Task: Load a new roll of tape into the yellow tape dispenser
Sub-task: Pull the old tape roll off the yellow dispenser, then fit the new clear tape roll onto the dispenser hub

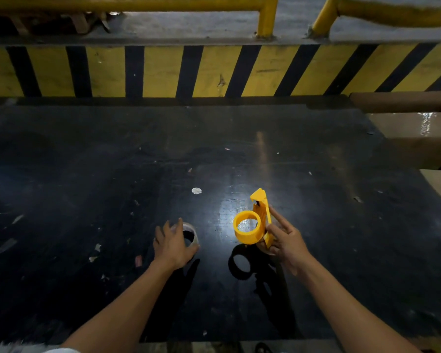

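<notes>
I held the yellow tape dispenser (252, 225) up off the black counter (112, 161) in my right hand (285, 242), fingers clamped on its flat handle side with the index finger laid along the back, so that the round hub faced toward my left. That hub was bare: I could see straight through its ring to the shiny counter behind it, so no tape sat on it yet. My left hand (172, 244) was down on the counter over the new roll of tape (191, 234), fingers curled round its outer edge and thumb by its near side; whether I had truly gripped it or only settled on it I could not tell, and the roll looked to be resting on the counter, not lifted. The two were near each other but clearly apart, with a gap of bare counter between them. So, as I judged it, the work was at an early stage: the dispenser was in hand and ready, the roll was found and being taken. Left to do were lifting the roll, sliding it over the hub, and probably leading the free end up to the cutter at the top.
</notes>
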Motion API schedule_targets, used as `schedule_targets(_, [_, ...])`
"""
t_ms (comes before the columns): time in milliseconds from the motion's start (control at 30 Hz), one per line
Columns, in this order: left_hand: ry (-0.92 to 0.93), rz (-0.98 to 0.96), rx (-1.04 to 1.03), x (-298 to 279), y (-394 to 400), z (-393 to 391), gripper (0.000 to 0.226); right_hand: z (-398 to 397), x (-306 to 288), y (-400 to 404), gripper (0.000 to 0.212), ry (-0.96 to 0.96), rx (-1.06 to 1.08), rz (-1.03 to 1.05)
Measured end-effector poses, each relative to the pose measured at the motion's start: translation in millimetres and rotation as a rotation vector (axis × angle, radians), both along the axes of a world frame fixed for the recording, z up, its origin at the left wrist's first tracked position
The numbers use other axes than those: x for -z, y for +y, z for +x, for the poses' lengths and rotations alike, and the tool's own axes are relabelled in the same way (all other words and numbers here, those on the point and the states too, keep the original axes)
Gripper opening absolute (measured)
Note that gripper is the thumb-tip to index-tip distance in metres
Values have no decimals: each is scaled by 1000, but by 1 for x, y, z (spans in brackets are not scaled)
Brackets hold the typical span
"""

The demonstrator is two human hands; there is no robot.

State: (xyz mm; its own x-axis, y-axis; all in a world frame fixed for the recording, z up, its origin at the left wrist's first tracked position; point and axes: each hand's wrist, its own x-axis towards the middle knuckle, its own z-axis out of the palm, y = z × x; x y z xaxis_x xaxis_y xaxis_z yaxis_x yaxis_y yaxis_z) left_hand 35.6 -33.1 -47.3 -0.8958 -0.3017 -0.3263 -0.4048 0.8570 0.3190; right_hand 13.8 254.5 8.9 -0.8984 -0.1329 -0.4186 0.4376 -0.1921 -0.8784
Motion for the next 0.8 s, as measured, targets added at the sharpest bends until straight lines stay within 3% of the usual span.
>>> schedule_targets(100, [67,-59,134,-6,27,-14,101,-2,-3,11,50,2,44,-10])
schedule_targets(367, [11,134,462,-21,139,-45,98,-2,-16,55,48,9,229,16])
schedule_targets(667, [-126,103,551,-12,206,-65,103,7,-7,109,50,-5,395,57])
schedule_targets(800, [-139,66,540,-11,215,-68,89,11,3,126,51,-19,420,83])
